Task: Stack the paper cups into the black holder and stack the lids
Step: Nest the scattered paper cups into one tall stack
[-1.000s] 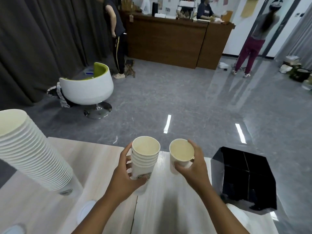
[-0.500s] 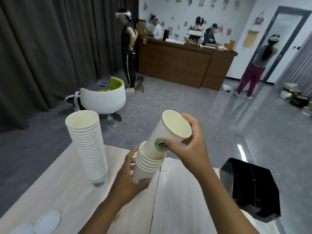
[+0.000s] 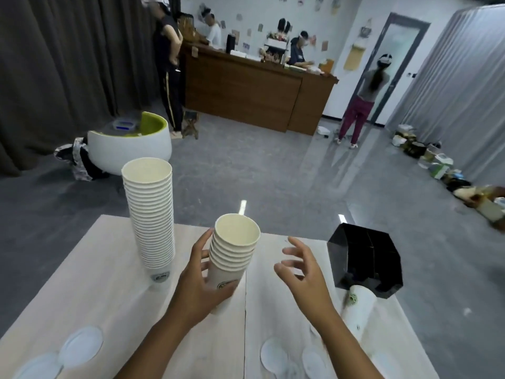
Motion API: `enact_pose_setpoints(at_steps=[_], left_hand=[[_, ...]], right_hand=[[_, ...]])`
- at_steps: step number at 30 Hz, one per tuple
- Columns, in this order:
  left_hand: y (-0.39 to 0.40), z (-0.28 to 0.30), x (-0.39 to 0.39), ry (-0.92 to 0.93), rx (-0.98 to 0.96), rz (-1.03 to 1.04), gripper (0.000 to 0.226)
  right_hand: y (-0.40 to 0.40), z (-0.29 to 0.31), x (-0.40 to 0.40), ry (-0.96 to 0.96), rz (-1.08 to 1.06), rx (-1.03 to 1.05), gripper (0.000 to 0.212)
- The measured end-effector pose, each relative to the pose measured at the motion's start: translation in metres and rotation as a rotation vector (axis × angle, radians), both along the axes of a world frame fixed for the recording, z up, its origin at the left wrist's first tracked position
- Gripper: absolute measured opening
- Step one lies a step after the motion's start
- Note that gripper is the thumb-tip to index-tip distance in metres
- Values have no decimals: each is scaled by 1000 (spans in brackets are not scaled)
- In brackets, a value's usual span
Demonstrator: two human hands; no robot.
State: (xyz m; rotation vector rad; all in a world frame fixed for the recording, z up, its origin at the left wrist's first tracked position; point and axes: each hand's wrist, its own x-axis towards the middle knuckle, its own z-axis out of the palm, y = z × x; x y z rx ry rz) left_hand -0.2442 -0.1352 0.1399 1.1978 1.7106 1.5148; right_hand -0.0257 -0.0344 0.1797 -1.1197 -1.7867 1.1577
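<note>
Your left hand [image 3: 200, 283] grips a short cup stack [image 3: 232, 258] upright above the table [image 3: 109, 291].
Your right hand [image 3: 303, 274] hovers beside it, fingers spread, holding nothing; the black holder [image 3: 366, 258] sits at the right.

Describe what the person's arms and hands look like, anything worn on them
Both forearms are bare as far as the frame shows: no sleeves, gloves, watch or bands. The left hand and right hand show no rings that I can make out.
</note>
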Motion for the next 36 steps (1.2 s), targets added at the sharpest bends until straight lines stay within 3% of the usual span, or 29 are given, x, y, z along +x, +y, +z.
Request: enact_pose_setpoints(at_steps=[4,14,25,36], left_hand=[[5,-4,22,7,18,-90,117],[53,-10,101,12,-48,-162,114],[88,-36,162,-13,-128,-79,116],[102,-35,160,43,-167,15,114]], right_hand=[[6,-35,52,-43,-231,-86,55],[63,-94,187,-152,-639,-274,76],[155,-160,225,-388,-552,-481,107],[186,-192,224,-394,-563,-558,101]])
